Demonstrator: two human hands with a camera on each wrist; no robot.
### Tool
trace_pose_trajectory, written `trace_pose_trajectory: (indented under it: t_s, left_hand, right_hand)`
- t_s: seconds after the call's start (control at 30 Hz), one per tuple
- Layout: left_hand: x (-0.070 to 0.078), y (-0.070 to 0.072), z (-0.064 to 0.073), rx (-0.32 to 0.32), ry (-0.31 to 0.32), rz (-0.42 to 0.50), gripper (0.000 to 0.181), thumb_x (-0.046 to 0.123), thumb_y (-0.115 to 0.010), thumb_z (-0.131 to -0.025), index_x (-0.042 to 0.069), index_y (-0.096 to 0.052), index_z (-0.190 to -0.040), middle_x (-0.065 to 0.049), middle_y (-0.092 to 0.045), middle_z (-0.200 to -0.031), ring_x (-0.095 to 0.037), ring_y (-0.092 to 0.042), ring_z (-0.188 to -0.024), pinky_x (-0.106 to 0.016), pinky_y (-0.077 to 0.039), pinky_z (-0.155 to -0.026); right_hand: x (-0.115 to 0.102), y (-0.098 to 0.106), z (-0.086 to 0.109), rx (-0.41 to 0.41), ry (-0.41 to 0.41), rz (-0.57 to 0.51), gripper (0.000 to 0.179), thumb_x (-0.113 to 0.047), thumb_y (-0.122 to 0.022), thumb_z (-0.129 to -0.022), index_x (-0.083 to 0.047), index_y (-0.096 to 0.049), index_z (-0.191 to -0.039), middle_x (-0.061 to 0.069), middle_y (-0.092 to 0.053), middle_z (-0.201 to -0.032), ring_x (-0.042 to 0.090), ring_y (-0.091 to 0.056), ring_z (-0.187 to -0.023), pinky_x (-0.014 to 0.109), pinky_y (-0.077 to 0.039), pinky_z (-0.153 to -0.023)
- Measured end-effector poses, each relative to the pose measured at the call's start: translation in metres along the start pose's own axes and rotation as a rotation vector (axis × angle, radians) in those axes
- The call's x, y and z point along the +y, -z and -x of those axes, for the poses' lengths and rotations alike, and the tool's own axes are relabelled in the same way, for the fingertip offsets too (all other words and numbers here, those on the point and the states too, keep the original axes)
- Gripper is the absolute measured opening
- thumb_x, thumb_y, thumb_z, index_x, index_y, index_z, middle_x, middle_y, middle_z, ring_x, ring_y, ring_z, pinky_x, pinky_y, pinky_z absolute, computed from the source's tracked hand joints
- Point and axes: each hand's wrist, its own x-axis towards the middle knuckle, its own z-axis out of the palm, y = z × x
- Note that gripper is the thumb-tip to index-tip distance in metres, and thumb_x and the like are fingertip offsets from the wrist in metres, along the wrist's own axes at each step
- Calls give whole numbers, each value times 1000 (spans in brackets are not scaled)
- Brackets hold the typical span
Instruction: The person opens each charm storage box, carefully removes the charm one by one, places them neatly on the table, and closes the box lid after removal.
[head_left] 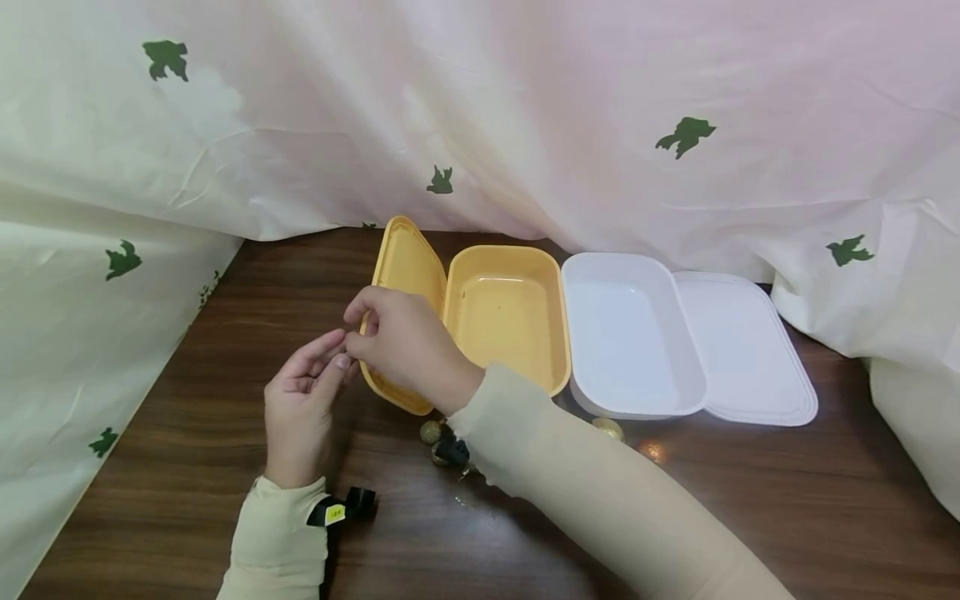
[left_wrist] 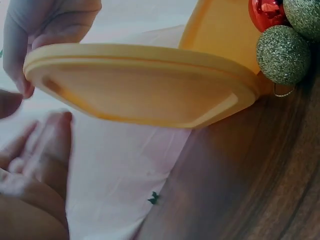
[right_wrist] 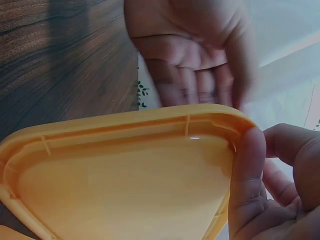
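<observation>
A yellow lid (head_left: 411, 271) stands tilted on edge to the left of the yellow container (head_left: 510, 329). My right hand (head_left: 408, 342) pinches the lid by its corner, the thumb (right_wrist: 248, 165) over the rim on the inner face and the fingers behind. My left hand (head_left: 300, 408) is just left of the lid, its fingers loosely bent and close to the right fingertips. In the left wrist view a gap shows between the left hand (left_wrist: 37, 175) and the lid's edge, with nothing in its grasp.
A white container (head_left: 633, 333) stands against the yellow one, and a white lid (head_left: 750, 350) lies at its right. Before the containers are baubles: a gold one (head_left: 608, 428), glittery ones (left_wrist: 284, 55) and a red one (left_wrist: 267, 14). A bird-patterned curtain (head_left: 525, 125) hangs behind the wooden table (head_left: 172, 467).
</observation>
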Motion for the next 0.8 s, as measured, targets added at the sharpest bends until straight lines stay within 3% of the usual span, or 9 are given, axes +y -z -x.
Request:
trace_pose_trajectory:
  t_s: [0.2, 0.43, 0.67, 0.8]
  left_hand:
    - [-11, 0, -7, -36, 201, -56, 33, 13, -61, -101, -3, -61, -130, -4, -70, -115, -14, -67, -105, -30, -56, -94]
    - [-23, 0, -12, -201, 381, -78, 36, 19, -50, -107, -3, -51, -137, 6, -65, -114, -7, -62, -105, -22, -54, -89]
    - [-28, 2, -9, -267, 481, 31, 18, 23, -52, -106, 18, -69, -107, 3, -62, -107, -9, -60, -93, -22, -54, -82]
    - [-29, 2, -9, -285, 482, 97, 18, 21, -54, -105, 16, -68, -115, 3, -63, -114, -8, -63, -100, -24, -55, -91]
  right_hand:
    - [2, 6, 8, 46, 6, -82, 20, -17, -74, -92, -14, -69, -110, -3, -59, -72, 10, -55, -61, 20, -48, -54]
    - [-1, 11, 20, 101, 77, -156, 18, -14, -72, -92, -15, -68, -109, -5, -59, -75, 7, -55, -66, 18, -50, -60]
    - [-8, 15, 32, 148, 175, -228, 21, -12, -72, -90, -14, -67, -110, -6, -58, -77, 4, -56, -66, 17, -51, -60]
    - [-7, 20, 37, 163, 194, -291, 28, -11, -73, -90, -11, -65, -117, -4, -59, -79, 6, -57, -65, 20, -51, -57]
